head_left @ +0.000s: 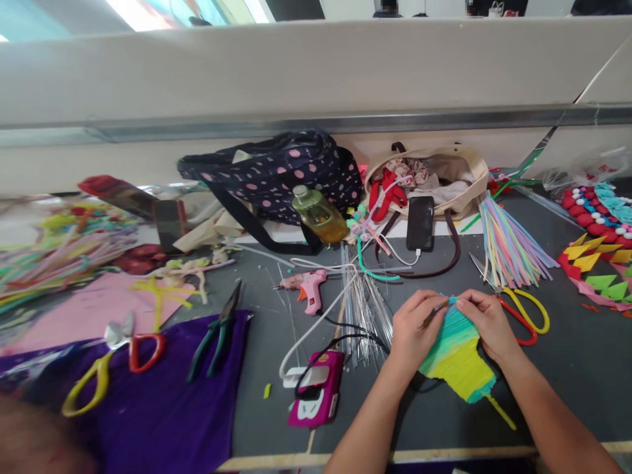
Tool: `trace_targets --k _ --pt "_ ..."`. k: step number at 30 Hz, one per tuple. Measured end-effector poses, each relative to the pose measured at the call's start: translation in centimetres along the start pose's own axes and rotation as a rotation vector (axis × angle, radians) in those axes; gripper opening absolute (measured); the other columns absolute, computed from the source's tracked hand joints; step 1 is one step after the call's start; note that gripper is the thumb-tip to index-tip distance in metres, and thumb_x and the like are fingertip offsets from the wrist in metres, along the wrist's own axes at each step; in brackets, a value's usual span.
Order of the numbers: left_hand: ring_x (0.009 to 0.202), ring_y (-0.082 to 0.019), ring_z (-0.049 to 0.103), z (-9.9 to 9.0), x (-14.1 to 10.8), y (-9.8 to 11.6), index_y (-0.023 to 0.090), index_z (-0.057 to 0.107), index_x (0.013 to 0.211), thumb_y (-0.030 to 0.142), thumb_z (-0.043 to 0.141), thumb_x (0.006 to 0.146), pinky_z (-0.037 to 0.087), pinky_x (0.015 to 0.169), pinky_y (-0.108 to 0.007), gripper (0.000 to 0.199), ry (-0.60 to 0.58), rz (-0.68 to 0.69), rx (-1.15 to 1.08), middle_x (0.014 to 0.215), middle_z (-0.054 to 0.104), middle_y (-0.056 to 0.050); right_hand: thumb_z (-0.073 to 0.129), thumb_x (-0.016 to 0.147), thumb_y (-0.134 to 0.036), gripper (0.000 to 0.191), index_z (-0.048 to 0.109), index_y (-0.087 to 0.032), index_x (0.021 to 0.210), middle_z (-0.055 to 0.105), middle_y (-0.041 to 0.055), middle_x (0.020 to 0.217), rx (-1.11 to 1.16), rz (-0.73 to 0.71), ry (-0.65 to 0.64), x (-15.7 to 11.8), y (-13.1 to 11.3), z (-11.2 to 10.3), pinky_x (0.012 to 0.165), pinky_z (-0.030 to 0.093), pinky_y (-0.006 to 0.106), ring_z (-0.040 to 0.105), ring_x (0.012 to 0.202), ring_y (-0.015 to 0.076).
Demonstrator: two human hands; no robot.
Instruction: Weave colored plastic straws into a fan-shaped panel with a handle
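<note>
both hands work at the far edge of a striped piece (459,365), yellow through green to blue, held low over the right part of the table. left hand (417,326) and right hand (486,322) each pinch that edge, fingertips nearly meeting; probably a two-sided hold to keep the narrow end steady. the wide yellow part points back toward the person, its thin yellow stem (502,413) hanging free. a slim dark item shows by the left fingers; cannot tell what.

pink glue gun (313,289) lies left of the hands, its dark cord seeming to run to the magenta box (323,388), likely why the two sit close. scissors (532,339) lie just beyond the right hand, presumably for easy reach. green bottle (320,214) tilts against the dark patterned bag (276,164), which seems to prop it.

surface: dark grey table (266,434), strewn with clear strips (368,316) and scraps; purple cloth (172,421) at left, pliers (227,326) on it.

room: low pale partition (296,72) behind, metal rail (316,123) along its foot, bright panes at upper left.
</note>
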State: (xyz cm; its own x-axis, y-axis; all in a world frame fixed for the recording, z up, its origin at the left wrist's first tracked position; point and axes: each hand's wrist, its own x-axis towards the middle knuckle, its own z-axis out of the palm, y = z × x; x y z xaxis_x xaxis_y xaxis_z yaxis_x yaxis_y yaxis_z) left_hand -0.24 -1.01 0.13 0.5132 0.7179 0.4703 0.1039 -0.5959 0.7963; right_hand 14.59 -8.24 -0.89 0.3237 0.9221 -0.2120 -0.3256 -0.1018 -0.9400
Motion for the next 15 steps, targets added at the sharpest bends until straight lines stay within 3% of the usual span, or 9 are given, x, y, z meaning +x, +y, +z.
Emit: trace_targets --k 15 --pt "0.084 -0.015 0.064 0.38 -0.29 -0.32 0.019 0.072 0.095 0.014 0.057 0.087 0.052 0.074 -0.027 0.017 -0.005 -0.035 0.005 0.094 0.066 -0.008 0.074 0.075 -0.043 0.027 0.066 -0.017 0.072 0.056 -0.0021 0.063 -0.034 -0.02 0.01 -0.26 -0.1 0.27 0.055 0.037 0.023 0.046 0.057 0.0109"
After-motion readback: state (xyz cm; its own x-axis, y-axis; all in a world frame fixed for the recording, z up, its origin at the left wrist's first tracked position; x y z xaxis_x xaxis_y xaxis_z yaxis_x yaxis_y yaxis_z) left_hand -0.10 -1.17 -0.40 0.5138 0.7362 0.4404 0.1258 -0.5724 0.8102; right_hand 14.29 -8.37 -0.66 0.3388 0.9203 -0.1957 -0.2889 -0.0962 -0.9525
